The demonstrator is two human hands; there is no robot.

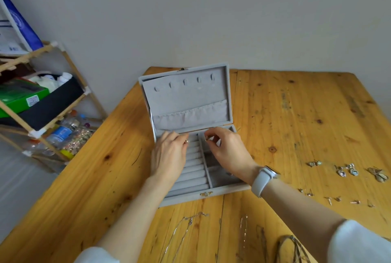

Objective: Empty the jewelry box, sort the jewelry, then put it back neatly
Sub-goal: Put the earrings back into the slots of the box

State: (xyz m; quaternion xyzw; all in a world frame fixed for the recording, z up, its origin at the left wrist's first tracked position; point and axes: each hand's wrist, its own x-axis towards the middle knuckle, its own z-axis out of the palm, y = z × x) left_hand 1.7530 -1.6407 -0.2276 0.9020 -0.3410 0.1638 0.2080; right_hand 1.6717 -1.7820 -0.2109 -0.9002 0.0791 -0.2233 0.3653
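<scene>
Standing at far left: wooden rack (45,101) with plastic bottles (63,133). Centre, on wooden table (296,114): grey jewelry box (188,97), lid upright. Left hand (169,156) over ring rolls (194,169), fingers curled, pinching small ring (187,141). Right hand (228,152) over box's right compartments, fingertips pinching tiny piece (207,138), identity unclear. Near edge: thin chains (186,228). Far right: earrings (347,170) laid apart in rows.

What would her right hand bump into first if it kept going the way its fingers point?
Probably the open lid of the jewelry box. The right hand pinches a small piece and points away toward the lid's elastic pocket. Depth is hard to judge.
</scene>
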